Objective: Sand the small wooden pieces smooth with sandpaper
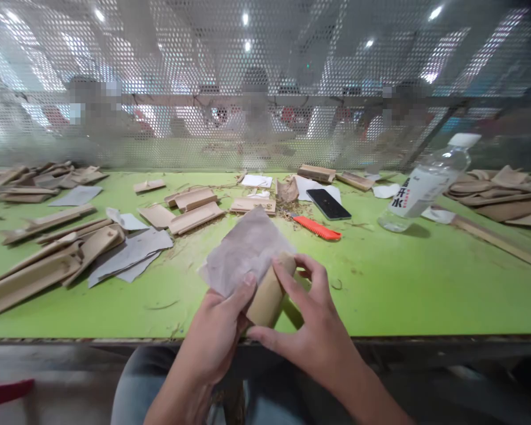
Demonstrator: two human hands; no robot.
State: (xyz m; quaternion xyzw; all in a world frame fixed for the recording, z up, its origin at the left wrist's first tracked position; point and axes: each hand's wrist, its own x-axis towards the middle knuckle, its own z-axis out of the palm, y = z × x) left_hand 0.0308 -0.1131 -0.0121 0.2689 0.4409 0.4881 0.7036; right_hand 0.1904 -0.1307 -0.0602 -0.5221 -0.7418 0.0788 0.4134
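Near the front edge of the green table, my left hand (223, 327) grips a greyish sheet of paper, likely sandpaper (243, 251), its thumb pressed on top. My right hand (314, 319) holds a curved, light-brown bamboo piece (269, 292), with fingers at its far end and thumb at its near end. The bamboo piece lies against the right side of the sheet, tilted, its rounded side up. My left fingers are partly hidden beneath the sheet and the bamboo piece.
An orange utility knife (317, 228) and a black phone (328, 204) lie beyond my hands. A water bottle (429, 183) stands at right. Bamboo pieces (30, 277) and grey sheets (133, 254) lie at left, with more bamboo (504, 192) far right. A perforated screen (181, 141) borders the table (416, 283).
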